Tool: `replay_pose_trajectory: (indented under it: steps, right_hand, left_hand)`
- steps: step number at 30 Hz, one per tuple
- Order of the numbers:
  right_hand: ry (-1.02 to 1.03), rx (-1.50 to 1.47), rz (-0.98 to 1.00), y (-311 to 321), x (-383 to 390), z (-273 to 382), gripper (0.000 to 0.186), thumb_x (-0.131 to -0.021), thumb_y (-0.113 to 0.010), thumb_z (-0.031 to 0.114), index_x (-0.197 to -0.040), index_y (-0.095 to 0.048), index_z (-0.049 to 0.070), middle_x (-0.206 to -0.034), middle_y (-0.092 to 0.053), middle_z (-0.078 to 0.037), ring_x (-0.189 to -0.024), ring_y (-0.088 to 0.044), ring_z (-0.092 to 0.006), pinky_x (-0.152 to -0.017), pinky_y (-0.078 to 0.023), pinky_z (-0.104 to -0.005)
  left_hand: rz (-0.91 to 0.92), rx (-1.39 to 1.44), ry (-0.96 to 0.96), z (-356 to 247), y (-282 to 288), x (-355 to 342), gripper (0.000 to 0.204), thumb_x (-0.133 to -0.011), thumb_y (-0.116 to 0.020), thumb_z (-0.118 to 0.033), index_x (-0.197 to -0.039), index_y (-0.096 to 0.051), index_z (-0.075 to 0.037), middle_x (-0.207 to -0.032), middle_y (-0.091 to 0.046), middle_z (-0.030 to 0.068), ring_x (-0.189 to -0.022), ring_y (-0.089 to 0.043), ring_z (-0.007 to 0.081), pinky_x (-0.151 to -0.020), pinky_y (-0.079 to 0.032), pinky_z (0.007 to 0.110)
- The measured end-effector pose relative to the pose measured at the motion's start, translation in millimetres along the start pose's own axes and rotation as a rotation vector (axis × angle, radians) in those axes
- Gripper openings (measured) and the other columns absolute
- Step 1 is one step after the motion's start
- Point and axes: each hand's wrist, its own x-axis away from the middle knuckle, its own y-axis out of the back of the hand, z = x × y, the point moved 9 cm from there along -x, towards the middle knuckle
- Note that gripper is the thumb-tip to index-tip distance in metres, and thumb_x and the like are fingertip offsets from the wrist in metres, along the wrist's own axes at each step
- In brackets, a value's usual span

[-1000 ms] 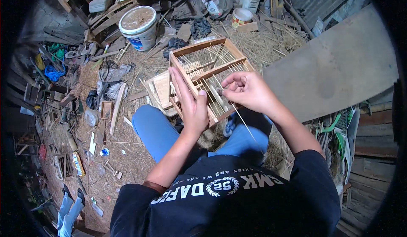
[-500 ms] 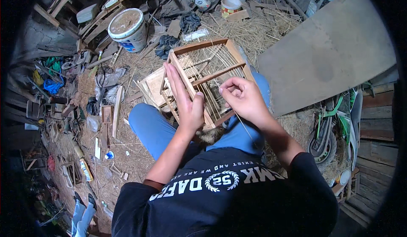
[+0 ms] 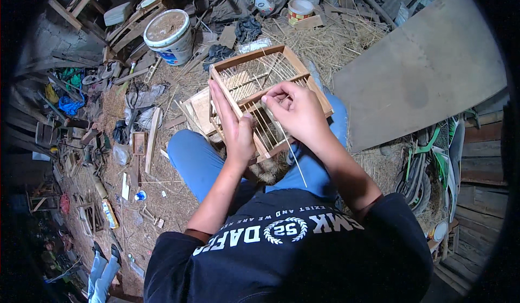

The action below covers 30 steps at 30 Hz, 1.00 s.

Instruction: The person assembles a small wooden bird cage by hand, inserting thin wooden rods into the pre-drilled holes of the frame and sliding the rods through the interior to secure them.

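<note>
A small wooden cage (image 3: 246,57) with rows of thin slats is held over my lap, tilted, between my jeans-clad legs. My left hand (image 3: 234,127) grips its left rail, fingers along the outside and thumb on the near face. My right hand (image 3: 290,111) pinches a long thin pale stick (image 3: 298,167) at the cage's middle crossbar; its far tip is hidden by the fingers, and its tail hangs over my right leg (image 3: 292,178). Pale boards (image 3: 196,113) lie beneath and left of the cage.
A white bucket (image 3: 176,51) and a small tub (image 3: 299,15) stand beyond. A large grey sheet (image 3: 411,75) slopes at the right above a green motorbike (image 3: 433,162). Scrap wood (image 3: 153,140) and debris litter the left floor. Another person's legs (image 3: 103,273) show at lower left.
My right hand has moved up and to the left with the stick, nearer the middle crossbar. My left hand keeps its grip; the cage has shifted slightly.
</note>
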Motion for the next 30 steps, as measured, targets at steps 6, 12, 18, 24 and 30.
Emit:
replay_pose_trajectory:
  steps: [6, 12, 18, 24, 30]
  right_hand:
    - [0.045, 0.044, 0.016, 11, 10, 18, 0.020, -0.094, -0.080, 0.017, -0.104, -0.074, 0.001, -0.079, -0.074, -0.008, -0.065, -0.070, -0.0127, -0.061, -0.055, -0.0308]
    - [0.186, 0.017, 0.182, -10, 22, 49, 0.023, -0.096, -0.079, 0.015, -0.110, -0.071, -0.001, -0.090, -0.071, -0.009, -0.077, -0.071, -0.0153, -0.069, -0.057, -0.0315]
    - [0.465, 0.180, 0.254, -28, 16, 71, 0.028, -0.095, -0.079, 0.016, -0.115, -0.073, -0.002, -0.103, -0.073, -0.014, -0.091, -0.074, -0.0258, -0.081, -0.059, -0.0343]
    - [0.500, 0.163, 0.306, -42, 2, 80, 0.028, -0.099, -0.074, 0.018, -0.118, -0.073, -0.002, -0.111, -0.074, -0.018, -0.105, -0.073, -0.0352, -0.094, -0.056, -0.0411]
    - [0.616, 0.174, 0.381, -55, -10, 89, 0.034, -0.095, -0.061, 0.003, -0.128, -0.070, 0.001, -0.123, -0.070, -0.020, -0.112, -0.070, -0.0376, -0.098, -0.056, -0.0429]
  left_hand:
    - [-0.041, 0.177, 0.101, 14, 15, -15, 0.097, -0.085, -0.045, -0.007, -0.172, -0.004, 0.004, -0.180, -0.004, 0.0260, -0.168, -0.001, 0.0356, -0.134, -0.004, 0.043]
    - [-0.040, 0.445, 0.235, 35, 27, -21, 0.092, -0.092, -0.041, -0.013, -0.173, 0.003, -0.006, -0.173, -0.020, 0.0261, -0.150, -0.033, 0.0368, -0.121, -0.033, 0.044]
    - [-0.042, 0.805, 0.456, 34, 25, -39, 0.088, -0.098, -0.033, -0.017, -0.173, 0.013, -0.020, -0.160, -0.044, 0.0300, -0.132, -0.063, 0.0429, -0.107, -0.059, 0.051]
    - [-0.015, 0.760, 0.347, 71, 49, -58, 0.087, -0.100, -0.035, -0.015, -0.174, 0.011, -0.013, -0.171, -0.030, 0.0231, -0.142, -0.056, 0.0361, -0.114, -0.054, 0.046]
    - [-0.034, 0.841, 0.315, 84, 64, -75, 0.085, -0.103, -0.034, -0.020, -0.174, 0.012, -0.018, -0.166, -0.039, 0.0235, -0.137, -0.061, 0.0375, -0.113, -0.055, 0.049]
